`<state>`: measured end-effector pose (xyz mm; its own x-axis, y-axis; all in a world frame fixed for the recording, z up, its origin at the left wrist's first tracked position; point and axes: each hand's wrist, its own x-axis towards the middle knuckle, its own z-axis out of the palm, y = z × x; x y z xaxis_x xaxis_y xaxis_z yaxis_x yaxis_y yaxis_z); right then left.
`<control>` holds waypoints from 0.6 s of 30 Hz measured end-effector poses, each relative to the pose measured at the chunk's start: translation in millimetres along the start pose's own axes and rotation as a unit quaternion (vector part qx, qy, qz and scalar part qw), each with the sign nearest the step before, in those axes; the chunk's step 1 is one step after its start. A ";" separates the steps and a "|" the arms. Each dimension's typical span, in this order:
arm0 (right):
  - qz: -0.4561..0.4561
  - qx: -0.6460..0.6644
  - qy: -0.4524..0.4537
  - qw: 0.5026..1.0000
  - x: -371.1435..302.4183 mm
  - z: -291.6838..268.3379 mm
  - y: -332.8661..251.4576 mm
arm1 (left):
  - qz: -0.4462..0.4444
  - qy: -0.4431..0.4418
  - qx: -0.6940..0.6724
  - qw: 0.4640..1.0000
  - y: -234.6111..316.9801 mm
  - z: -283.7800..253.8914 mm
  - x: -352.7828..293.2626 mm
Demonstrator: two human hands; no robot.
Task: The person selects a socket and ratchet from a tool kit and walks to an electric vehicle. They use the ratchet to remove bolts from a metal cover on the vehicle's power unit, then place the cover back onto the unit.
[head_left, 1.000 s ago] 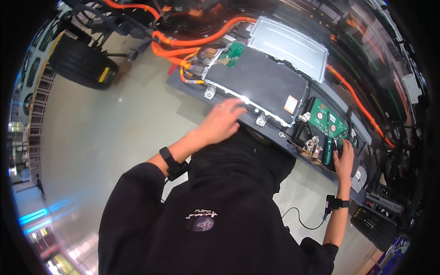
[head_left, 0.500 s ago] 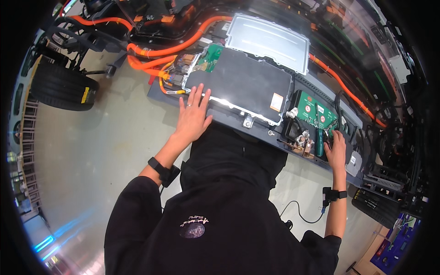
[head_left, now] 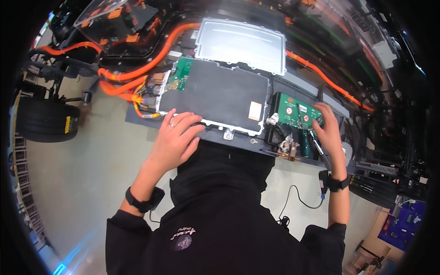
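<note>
My left hand (head_left: 174, 142) lies with its fingers slightly bent and apart on the near edge of a silver metal housing (head_left: 215, 124). A black sheet (head_left: 224, 94) covers most of that housing, and part of a green circuit board (head_left: 182, 68) shows at its left end. My right hand (head_left: 329, 130) is over the right side of a green-topped box (head_left: 289, 104), thumb and fingers apart and curved; nothing is plainly held. Beside its thumb are a green-handled screwdriver (head_left: 305, 144) and a slim silver tool (head_left: 316, 143), partly hidden below the hand.
A silver cover (head_left: 240, 43) lies behind the housing. Thick orange cables (head_left: 156, 62) run along the left and back. Small metal parts (head_left: 288, 144) sit at the box's near left corner. A tyre (head_left: 48, 123) stands at far left; a blue tool board (head_left: 403, 224) is at lower right.
The view has shifted, the bench parts sliding left. My right hand has moved from beside the screwdriver handle farther up over the green-topped box. My left hand's fingers have bent on the housing edge.
</note>
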<state>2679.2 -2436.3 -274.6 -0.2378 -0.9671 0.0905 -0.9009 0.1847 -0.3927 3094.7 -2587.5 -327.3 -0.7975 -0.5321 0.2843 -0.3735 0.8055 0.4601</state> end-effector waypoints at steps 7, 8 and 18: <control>0.101 0.109 -0.046 0.988 124.9 49.6 53.3 | -0.171 0.047 0.012 0.984 -62.5 19.5 -8.3; 0.137 0.125 -0.030 0.982 147.6 61.1 60.3 | -0.185 0.047 0.016 0.981 -71.0 21.7 -12.0; 0.366 0.325 -0.103 0.866 239.6 116.8 41.6 | -0.232 0.042 -0.040 0.971 -85.5 22.1 -16.9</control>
<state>2627.2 -2680.8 -376.2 -0.5290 -0.6554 -0.5390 -0.1257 0.6887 -0.7141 3129.7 -2641.6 -390.0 -0.5098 -0.8549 0.0964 -0.6431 0.4531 0.6173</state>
